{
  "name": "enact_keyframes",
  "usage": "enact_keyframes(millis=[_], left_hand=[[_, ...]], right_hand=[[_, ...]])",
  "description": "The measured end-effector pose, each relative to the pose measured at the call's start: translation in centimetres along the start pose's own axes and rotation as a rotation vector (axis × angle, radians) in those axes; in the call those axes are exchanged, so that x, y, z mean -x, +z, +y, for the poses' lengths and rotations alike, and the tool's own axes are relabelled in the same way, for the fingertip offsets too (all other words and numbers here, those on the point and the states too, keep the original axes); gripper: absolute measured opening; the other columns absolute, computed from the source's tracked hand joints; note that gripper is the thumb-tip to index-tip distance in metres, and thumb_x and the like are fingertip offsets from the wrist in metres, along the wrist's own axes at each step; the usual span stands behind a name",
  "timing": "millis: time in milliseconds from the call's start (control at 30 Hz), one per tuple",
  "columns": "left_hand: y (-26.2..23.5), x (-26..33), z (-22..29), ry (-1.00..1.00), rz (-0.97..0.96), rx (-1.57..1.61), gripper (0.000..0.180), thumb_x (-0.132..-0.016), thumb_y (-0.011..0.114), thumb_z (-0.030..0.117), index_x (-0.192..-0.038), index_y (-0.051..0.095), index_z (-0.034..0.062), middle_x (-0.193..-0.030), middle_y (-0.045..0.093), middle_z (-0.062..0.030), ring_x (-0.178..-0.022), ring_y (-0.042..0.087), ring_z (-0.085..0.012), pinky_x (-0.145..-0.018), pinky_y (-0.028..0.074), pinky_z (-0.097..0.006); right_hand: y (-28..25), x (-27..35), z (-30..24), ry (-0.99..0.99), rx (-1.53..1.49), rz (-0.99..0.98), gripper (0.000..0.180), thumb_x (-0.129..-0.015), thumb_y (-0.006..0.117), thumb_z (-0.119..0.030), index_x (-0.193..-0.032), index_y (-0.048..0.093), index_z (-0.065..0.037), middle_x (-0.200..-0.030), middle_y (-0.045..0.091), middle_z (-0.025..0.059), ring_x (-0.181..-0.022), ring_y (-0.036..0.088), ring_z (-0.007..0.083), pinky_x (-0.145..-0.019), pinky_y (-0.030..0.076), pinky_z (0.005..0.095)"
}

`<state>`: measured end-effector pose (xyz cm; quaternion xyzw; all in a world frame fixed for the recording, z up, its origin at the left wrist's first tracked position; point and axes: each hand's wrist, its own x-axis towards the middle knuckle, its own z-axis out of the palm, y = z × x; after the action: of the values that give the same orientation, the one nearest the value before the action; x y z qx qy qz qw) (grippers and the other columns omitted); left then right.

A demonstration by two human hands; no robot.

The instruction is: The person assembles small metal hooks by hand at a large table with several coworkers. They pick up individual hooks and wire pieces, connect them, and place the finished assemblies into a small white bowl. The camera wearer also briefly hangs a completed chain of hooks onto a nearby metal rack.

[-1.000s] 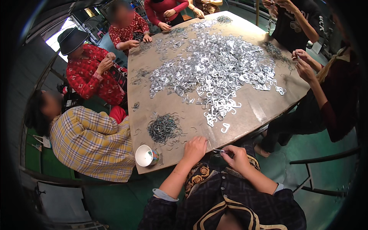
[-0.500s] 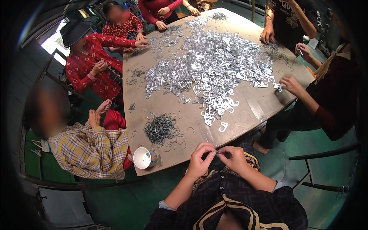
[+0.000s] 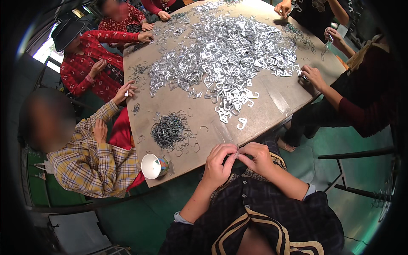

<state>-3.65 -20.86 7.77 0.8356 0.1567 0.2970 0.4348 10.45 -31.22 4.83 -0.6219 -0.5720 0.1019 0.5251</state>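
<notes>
My left hand (image 3: 219,165) and my right hand (image 3: 258,158) meet fingertip to fingertip just off the near edge of the table. Both are closed in a pinch. Whatever small piece lies between the fingertips is mostly hidden, too small to name. Beyond my hands, one loose flat silver hook-shaped piece (image 3: 242,123) rests on the brown table top (image 3: 212,146). It lies at the near tip of a large heap of similar silver pieces (image 3: 229,55). To the left of my hands is a tangled pile of thin dark wire clips (image 3: 168,131).
A white-lined paper cup (image 3: 154,166) leans outward at the table's near left corner. Along the left side sit a person in a plaid shirt (image 3: 91,161) and others in red. At the right a person's hand (image 3: 313,78) reaches onto the table. A black metal frame (image 3: 355,154) stands lower right.
My hands stay pinched together while the view shifts slightly. The person in plaid has parted their hands, one now raised to the table edge. The cup has not moved on the table.
</notes>
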Motion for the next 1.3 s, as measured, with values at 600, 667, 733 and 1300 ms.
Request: enact_keyframes(millis=[600,667,733,1300], left_hand=[[1.0,0.4,0.9,0.018,0.024,0.019,0.010,-0.086,0.057,-0.007,-0.094,0.059,-0.0017,-0.097,0.068,-0.0140,-0.092,0.065,-0.0267,-0.083,0.050,-0.034],[1.3,0.6,0.8,-0.009,0.019,0.032,0.010,-0.086,0.058,-0.007,-0.094,0.059,-0.0019,-0.097,0.068,-0.0138,-0.092,0.065,-0.0269,-0.083,0.050,-0.035],[1.3,0.2,1.2,-0.029,0.003,0.042,0.010,-0.086,0.058,-0.007,-0.094,0.059,-0.0020,-0.097,0.068,-0.0136,-0.092,0.065,-0.0270,-0.083,0.050,-0.035],[1.2,0.5,0.5,-0.065,0.012,0.010,0.008,-0.087,0.059,-0.005,-0.095,0.059,-0.0013,-0.097,0.069,-0.0132,-0.091,0.066,-0.0260,-0.082,0.051,-0.034]], right_hand=[[-0.4,-4.1,9.4,-0.057,0.641,-0.195,0.029,-0.083,0.057,-0.013,-0.110,0.066,-0.010,-0.107,0.059,0.0044,-0.099,0.053,0.0235,-0.084,0.040,0.0370],[-0.7,-4.8,9.6,-0.147,0.676,-0.198,0.024,-0.081,0.055,-0.013,-0.103,0.066,-0.010,-0.097,0.058,0.0027,-0.094,0.054,0.0223,-0.080,0.041,0.0359],[-0.5,-5.4,9.9,-0.161,0.708,-0.217,0.019,-0.082,0.055,-0.013,-0.097,0.066,-0.010,-0.091,0.057,0.0028,-0.091,0.054,0.0220,-0.079,0.041,0.0354],[0.9,-6.3,10.3,-0.275,0.675,-0.121,0.021,-0.081,0.057,-0.013,-0.100,0.064,-0.006,-0.082,0.061,0.0057,-0.084,0.056,0.0224,-0.077,0.044,0.0348]])
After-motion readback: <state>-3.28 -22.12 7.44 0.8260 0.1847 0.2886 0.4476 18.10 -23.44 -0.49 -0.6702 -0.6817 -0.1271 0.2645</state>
